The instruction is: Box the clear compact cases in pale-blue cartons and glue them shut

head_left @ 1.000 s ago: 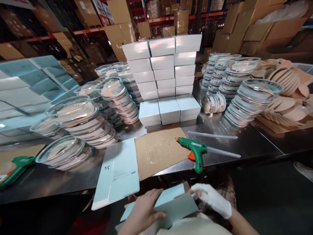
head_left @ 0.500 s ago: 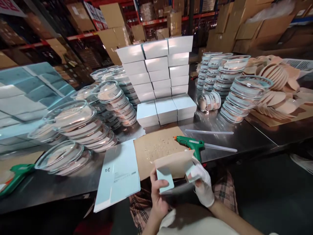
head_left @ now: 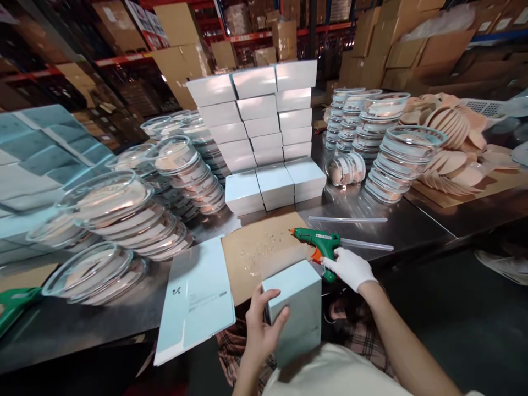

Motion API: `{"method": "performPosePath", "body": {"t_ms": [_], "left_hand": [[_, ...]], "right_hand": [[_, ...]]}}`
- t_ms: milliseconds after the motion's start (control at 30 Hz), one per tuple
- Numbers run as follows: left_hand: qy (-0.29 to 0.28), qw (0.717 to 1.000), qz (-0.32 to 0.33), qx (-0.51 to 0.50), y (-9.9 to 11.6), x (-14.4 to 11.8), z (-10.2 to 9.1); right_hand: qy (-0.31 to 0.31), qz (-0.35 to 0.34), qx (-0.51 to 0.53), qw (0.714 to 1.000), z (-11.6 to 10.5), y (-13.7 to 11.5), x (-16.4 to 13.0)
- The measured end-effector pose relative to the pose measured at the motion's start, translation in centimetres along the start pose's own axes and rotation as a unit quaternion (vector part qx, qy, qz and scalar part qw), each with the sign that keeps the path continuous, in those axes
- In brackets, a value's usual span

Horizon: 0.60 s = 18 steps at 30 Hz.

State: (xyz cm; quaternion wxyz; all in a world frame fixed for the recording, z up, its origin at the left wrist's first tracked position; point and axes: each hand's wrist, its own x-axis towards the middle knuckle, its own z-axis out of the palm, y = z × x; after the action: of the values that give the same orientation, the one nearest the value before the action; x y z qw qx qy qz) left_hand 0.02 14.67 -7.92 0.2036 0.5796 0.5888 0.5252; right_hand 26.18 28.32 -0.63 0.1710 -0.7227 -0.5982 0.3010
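Note:
My bare left hand (head_left: 264,319) grips a pale blue cardboard box (head_left: 296,313) by its left side, fingers on the top edge and thumb on the near face. The box is held upright above my lap. In a white glove, my right hand (head_left: 352,268) has its fingers around the handle of a green glue gun (head_left: 317,237) with an orange trigger and nozzle. The gun lies on its side, its tip over a brown cardboard sheet (head_left: 243,247) marked with glue drips. A clear glue stick (head_left: 367,244) sticks out of the gun's rear.
Flat pale blue box blanks (head_left: 196,308) lie at the left. Behind the cardboard stands a wall of white boxes (head_left: 258,129). Stacks of clear round containers (head_left: 115,198) flank it, with another stack (head_left: 396,159) at right. A loose glue stick (head_left: 348,219) lies beyond the gun.
My right hand has left the box and moved right to the glue gun's handle. The box, earlier with raised flaps between both hands, is now turned with a closed face upward in my left hand.

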Motion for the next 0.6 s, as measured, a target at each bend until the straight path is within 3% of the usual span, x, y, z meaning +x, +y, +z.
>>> {"method": "performPosePath", "body": {"t_ms": [67, 133, 300, 433, 500, 600], "left_hand": [[-0.016, 1.0, 0.013, -0.009, -0.1, 0.4, 0.1], [-0.011, 0.999, 0.018, -0.024, -0.4, 0.6, 0.5], [0.062, 0.994, -0.03, -0.08, -2.1, 0.4, 1.7], [0.08, 0.992, -0.049, -0.089, -1.6, 0.6, 2.0], [0.074, 0.994, -0.035, -0.078, -0.3, 1.1, 2.0], [0.069, 0.996, 0.007, -0.052, 1.8, 2.1, 2.4]], "right_hand": [[-0.042, 0.028, -0.017, 0.999, -0.6, -0.8, 1.7], [-0.065, 0.029, 0.043, 0.997, -0.9, -1.0, 2.8], [-0.117, 0.025, 0.217, 0.969, -2.2, 0.7, 3.3], [-0.051, -0.005, 0.326, 0.944, -3.0, 0.4, 1.1], [-0.015, -0.058, 0.411, 0.91, -3.1, -0.7, -0.8], [-0.041, -0.133, 0.493, 0.859, -2.6, -2.1, -4.0]]}}
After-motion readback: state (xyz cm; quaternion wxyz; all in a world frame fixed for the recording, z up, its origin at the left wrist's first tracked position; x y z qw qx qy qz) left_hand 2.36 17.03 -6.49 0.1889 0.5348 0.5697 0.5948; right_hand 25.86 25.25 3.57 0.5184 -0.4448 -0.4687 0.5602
